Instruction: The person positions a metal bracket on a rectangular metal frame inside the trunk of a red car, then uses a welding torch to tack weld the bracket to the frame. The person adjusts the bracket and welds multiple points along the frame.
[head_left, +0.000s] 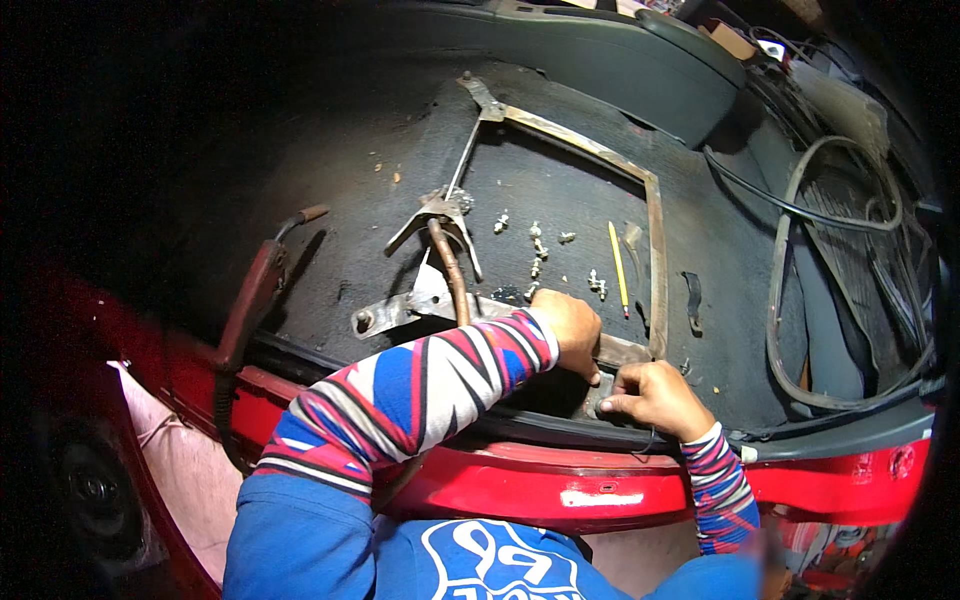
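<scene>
A rectangular metal frame (656,260) lies on dark carpet, with a forked bracket and rusty tube (452,275) at its left. My left hand (570,330) is closed over the frame's near bar, its fingers mostly hidden behind the hand. Just right of it, my right hand (660,398) pinches at a small metal tab (592,402) near the frame's near corner. Whatever sits between those fingertips is too small to make out. Inside the frame are a yellow pencil (618,270), several small metal fasteners (537,245) and a curved strip (633,240).
A torch-like tool (250,300) with a bent neck, reddish handle and cable leans at the left. A dark strap bracket (692,303) lies right of the frame. Looped black rubber trim (775,300) rests farther right. The red car sill (500,480) runs along the near side.
</scene>
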